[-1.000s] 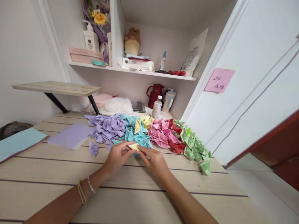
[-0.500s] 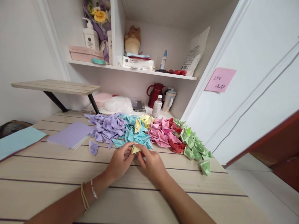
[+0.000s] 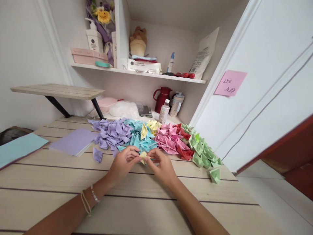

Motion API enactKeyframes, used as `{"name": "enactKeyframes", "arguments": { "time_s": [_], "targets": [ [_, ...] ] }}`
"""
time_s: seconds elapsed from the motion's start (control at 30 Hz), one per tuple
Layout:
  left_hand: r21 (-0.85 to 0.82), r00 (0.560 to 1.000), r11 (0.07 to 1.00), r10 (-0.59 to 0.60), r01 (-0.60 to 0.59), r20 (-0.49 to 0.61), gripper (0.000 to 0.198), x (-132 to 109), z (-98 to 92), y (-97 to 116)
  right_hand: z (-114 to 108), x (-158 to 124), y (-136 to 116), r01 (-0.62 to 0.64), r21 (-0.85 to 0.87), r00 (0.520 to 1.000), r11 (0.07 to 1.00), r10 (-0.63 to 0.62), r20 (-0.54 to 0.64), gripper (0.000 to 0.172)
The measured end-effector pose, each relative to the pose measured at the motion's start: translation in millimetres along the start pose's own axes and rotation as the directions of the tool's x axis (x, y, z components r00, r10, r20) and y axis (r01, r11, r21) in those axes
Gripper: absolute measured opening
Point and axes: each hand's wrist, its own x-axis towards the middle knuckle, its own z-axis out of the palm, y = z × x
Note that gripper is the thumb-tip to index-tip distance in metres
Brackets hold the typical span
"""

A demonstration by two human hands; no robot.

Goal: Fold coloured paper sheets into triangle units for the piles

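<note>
Between my two hands is a small yellow folded paper (image 3: 143,157), pinched from both sides just above the wooden table. My left hand (image 3: 125,160) has its thumb and fingers on the paper's left side. On the right side, my right hand (image 3: 160,163) grips it the same way. Right behind them lie blue paper boats (image 3: 140,142), partly hidden by my fingers. Purple boats (image 3: 113,133) are heaped to the left, with yellow ones (image 3: 144,131) on and behind the blue ones. Pink boats (image 3: 167,138) lie to the right of the blue.
Red boats (image 3: 184,152) and green boats (image 3: 201,150) lie farther right. Purple sheets (image 3: 73,141) and blue sheets (image 3: 21,148) rest at the left. A clear bottle (image 3: 164,112) stands behind the boats, near a small raised shelf (image 3: 58,90) on black legs.
The yellow paper has been turned and looks more opened out between my fingers. My hands have spread slightly apart at the wrists, with both thumbs now at its near side.
</note>
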Motion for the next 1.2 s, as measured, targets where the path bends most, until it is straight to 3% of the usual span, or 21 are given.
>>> {"name": "enactKeyframes", "arguments": {
  "time_s": [0.1, 0.23, 0.53, 0.83, 0.97, 1.1, 1.2],
  "targets": [
    [0.132, 0.996, 0.989, 0.059, -0.068, 0.072, 0.017, 2.3, -3.3, 3.3, -1.6, 2.1, 3.4, 0.035, -0.074, 0.999, 0.997, -0.036, -0.017, 0.024],
    [0.279, 0.982, 0.945, 0.137, -0.169, 0.129, 0.018, 3.1, -7.4, 7.9, -3.5, 2.8, 3.9, 0.120, -0.243, 0.993, 0.963, -0.118, 0.022, 0.010],
    [0.294, 0.968, 0.932, 0.158, -0.212, 0.196, 0.021, 1.9, -8.0, 8.7, -4.9, 2.8, 4.5, 0.172, -0.269, 0.985, 0.948, -0.162, 0.059, 0.006],
    [0.140, 0.996, 0.989, 0.032, -0.043, 0.077, 0.018, 4.6, -6.7, 8.7, -3.6, 3.2, 5.8, 0.155, -0.308, 0.988, 0.939, -0.144, 0.059, 0.009],
    [-0.019, 0.992, 0.993, -0.116, 0.117, 0.041, 0.019, 3.6, -1.8, 4.2, 4.4, 0.6, 2.5, 0.093, -0.230, 0.994, 0.969, -0.078, 0.073, 0.006],
    [-0.190, 0.985, 0.967, -0.173, 0.168, -0.011, 0.023, 1.0, 6.9, -1.6, 14.3, -1.2, 2.4, 0.027, -0.113, 0.999, 0.993, -0.023, 0.034, 0.008],
    [-0.295, 0.973, 0.928, -0.228, 0.228, 0.035, 0.024, 1.9, 7.1, -1.9, 14.7, -0.3, 4.1, -0.036, -0.025, 0.999, 0.999, 0.036, 0.005, 0.010]
  ]
}}
